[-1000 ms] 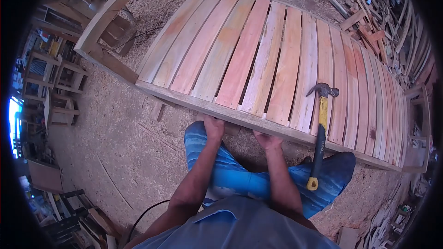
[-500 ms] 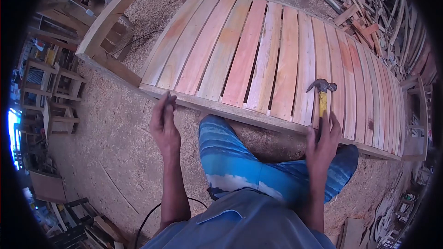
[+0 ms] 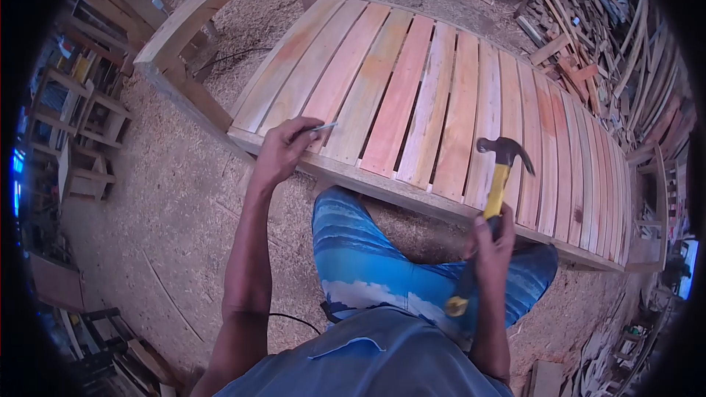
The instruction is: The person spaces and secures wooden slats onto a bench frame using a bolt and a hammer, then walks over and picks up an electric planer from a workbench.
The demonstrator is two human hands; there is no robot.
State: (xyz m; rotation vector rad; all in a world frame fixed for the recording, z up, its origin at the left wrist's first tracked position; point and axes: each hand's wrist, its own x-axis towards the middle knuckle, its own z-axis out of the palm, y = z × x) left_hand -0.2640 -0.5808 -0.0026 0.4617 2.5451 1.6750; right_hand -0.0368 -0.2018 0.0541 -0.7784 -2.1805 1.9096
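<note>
My right hand (image 3: 494, 242) is wrapped round the black and yellow handle of a claw hammer (image 3: 498, 184). The hammer is raised, its dark metal head uppermost and its claw turned to the right. Pinched in the fingers of my left hand (image 3: 285, 148) is a thin, shiny nail (image 3: 326, 127), pointing right over the slats. Beneath both is a wooden slatted bench (image 3: 390, 129), its pinkish boards laid side by side with narrow gaps. My left hand is over its near front rail, close to the left end.
A curved wooden arm frame (image 3: 187, 15) rises at the bench's left end. Scrap wood (image 3: 581, 51) is heaped at the back right. Wooden frames (image 3: 88, 132) stand at the left. Sawdust covers the floor (image 3: 169, 235), and a dark cable (image 3: 294, 317) lies near my left side.
My left hand has moved up and right over the slats, bringing the nail into view. The hammer has been lifted off the slats, and its head has turned over so the claw faces right.
</note>
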